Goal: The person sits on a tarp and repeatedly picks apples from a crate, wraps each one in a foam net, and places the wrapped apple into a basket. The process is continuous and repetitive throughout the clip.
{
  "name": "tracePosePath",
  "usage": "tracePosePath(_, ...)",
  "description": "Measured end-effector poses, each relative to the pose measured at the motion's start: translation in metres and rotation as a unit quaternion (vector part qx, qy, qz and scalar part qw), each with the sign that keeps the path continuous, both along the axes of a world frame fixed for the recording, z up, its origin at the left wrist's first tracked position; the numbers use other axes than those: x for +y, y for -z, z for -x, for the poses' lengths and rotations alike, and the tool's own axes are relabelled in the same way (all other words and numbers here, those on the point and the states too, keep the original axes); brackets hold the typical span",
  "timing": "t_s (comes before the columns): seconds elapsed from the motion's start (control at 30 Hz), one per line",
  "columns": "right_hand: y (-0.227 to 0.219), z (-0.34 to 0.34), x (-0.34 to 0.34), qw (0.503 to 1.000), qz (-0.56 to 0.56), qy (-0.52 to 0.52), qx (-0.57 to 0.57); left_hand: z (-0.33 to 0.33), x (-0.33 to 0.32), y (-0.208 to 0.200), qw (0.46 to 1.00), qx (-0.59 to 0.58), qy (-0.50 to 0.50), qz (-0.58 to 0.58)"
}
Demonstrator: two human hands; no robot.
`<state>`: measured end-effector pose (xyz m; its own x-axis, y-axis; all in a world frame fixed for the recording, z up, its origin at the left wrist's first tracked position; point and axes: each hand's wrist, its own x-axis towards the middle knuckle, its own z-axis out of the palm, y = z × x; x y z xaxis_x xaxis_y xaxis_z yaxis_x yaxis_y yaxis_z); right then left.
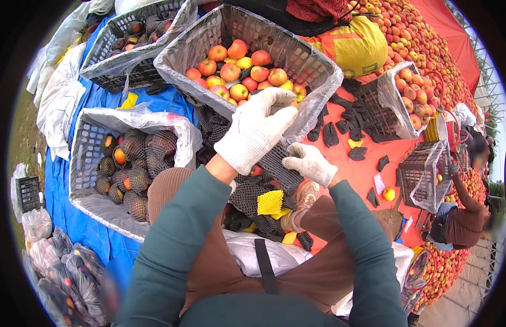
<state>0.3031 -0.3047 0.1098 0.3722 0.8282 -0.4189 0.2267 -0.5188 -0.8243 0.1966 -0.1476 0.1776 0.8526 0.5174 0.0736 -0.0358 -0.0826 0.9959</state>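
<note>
My left hand (258, 128), in a white knit glove, is over the near rim of a lined crate (171, 65) of red-and-yellow apples (231, 71). Its fingers curve with a gap to the thumb, and I see nothing between them. Just below and to the right, my right hand (313, 163), gloved too, has thumb and fingers closed at the edge of a black foam net sleeve (280, 166). More black foam sleeves (247, 199) lie heaped between my legs, with a yellow foam sleeve (270, 202) on top.
At left stands a lined crate (108, 212) of apples in black sleeves; another crate (100, 68) is behind it. A crate of bare apples (381, 103) is at right, before a large apple pile (411, 35). One person (463, 223) works at far right.
</note>
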Motion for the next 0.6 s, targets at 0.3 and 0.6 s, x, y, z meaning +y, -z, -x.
tracePosePath(0.3, -0.094, 0.019, -0.055, 0.922, -0.23, 0.213, 0.228, 0.011, -0.05, 0.001, 0.979, 0.111, 0.168, 0.016)
tracePosePath(0.6, -0.051, 0.011, -0.044, 0.965, -0.242, 0.097, -0.035, 0.001, -0.063, 0.014, 0.982, -0.085, 0.074, -0.152)
